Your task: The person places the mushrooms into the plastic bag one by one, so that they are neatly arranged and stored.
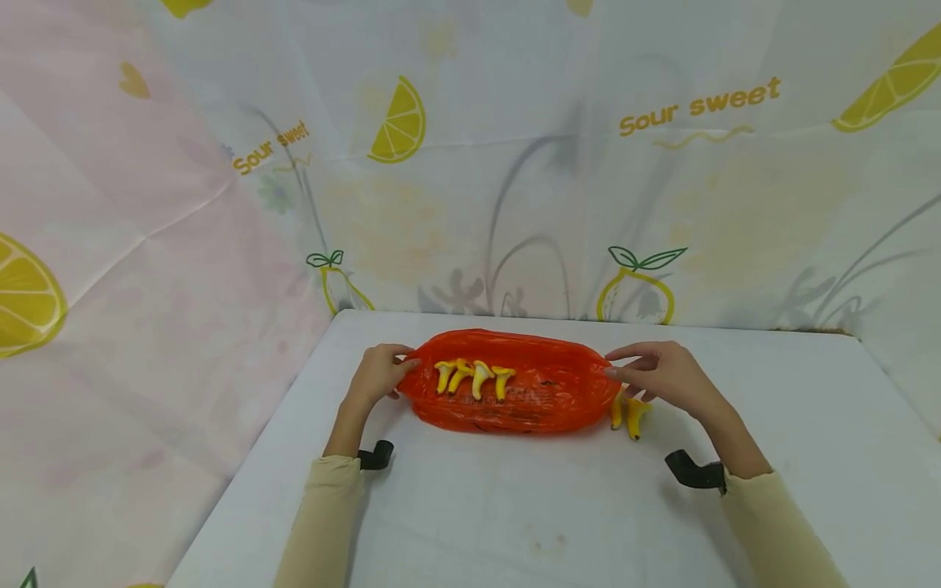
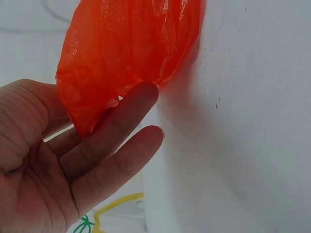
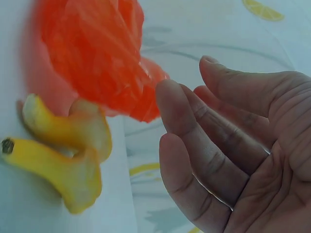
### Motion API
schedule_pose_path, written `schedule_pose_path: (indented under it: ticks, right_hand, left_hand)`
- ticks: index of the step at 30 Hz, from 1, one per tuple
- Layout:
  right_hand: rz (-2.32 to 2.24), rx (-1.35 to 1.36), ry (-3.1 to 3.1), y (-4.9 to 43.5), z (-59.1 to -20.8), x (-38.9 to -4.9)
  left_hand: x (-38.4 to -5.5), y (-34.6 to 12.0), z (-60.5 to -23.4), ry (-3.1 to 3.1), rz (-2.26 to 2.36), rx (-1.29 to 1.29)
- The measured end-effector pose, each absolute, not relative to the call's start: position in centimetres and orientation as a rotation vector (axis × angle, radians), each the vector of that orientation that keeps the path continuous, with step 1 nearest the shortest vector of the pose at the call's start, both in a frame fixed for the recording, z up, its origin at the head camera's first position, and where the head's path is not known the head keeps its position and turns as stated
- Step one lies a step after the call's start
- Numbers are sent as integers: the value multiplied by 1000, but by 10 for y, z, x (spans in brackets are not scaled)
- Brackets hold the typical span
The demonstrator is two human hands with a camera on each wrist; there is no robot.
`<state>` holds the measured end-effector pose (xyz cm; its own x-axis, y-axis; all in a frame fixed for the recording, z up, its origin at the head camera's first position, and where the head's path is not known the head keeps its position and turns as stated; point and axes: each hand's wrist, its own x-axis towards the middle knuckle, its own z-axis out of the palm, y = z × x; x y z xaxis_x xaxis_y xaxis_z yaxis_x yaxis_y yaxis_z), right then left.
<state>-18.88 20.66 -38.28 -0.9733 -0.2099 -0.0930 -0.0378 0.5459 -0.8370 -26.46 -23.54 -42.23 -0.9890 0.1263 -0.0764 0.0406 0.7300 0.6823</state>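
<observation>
A red plastic bag (image 1: 515, 416) lies spread sideways on the table, its wide mouth facing up and toward me. Several yellow trumpet-shaped mushrooms (image 1: 481, 380), like chanterelles, sit in a row inside its left half. My left hand (image 1: 378, 374) pinches the bag's left end; in the left wrist view two fingers (image 2: 121, 162) extend beneath the red film (image 2: 126, 48). At the other end, my right hand (image 1: 665, 377) has its thumb (image 3: 238, 90) apart from the fingers, with fingertips right at the bag's corner (image 3: 146, 104). Two more yellow mushrooms (image 3: 58, 167) lie below this hand.
The white table (image 1: 470, 506) reaches back to a hanging cloth (image 1: 470, 204) printed with lemons and lettering. Black wrist mounts (image 1: 694, 472) stick out from both sleeves. Small brownish spots (image 1: 547, 542) mark the tabletop near the front.
</observation>
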Motion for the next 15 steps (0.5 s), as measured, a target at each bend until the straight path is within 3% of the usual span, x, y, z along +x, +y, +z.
schedule_pose_path:
  ticks: [15]
  right_hand:
    - [-1289, -137, 2609, 227, -398, -177]
  left_hand:
    - [-264, -233, -421, 2814, 1102, 141]
